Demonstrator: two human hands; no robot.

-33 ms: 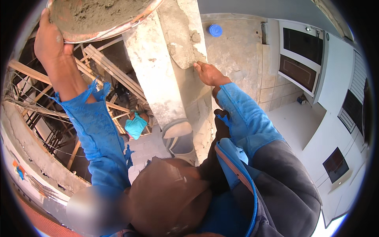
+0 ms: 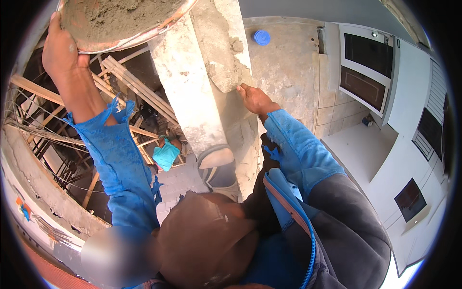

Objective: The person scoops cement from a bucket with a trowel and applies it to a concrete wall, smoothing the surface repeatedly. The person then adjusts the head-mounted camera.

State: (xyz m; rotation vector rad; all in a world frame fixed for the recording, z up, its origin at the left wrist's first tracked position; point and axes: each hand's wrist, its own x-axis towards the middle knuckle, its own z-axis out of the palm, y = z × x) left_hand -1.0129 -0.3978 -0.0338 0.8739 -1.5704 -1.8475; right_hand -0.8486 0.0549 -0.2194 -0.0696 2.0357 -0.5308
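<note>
At the top left my left hand [image 2: 65, 53] grips the rim of a wide round pan [image 2: 120, 19] of wet grey mortar. My right hand [image 2: 257, 101] pinches a flat, mortar-coated piece [image 2: 226, 74], apparently a tool, against the narrow concrete ledge [image 2: 171, 72]. The piece's handle, if any, is hidden. Wet mortar lumps [image 2: 237, 45] lie on its upper part. Lower on the ledge is a shoe [image 2: 216, 171], apparently mine.
Bamboo scaffolding [image 2: 137, 86] and wires are below on the left, with a person in turquoise [image 2: 166, 154] on paving. A blue bucket [image 2: 261, 37] stands on the lower concrete floor [image 2: 288, 67]. White walls with dark openings [image 2: 365, 55] are on the right.
My right hand and the mortar-coated piece have moved slightly down along the ledge, toward me. My left hand and the pan are almost unchanged.
</note>
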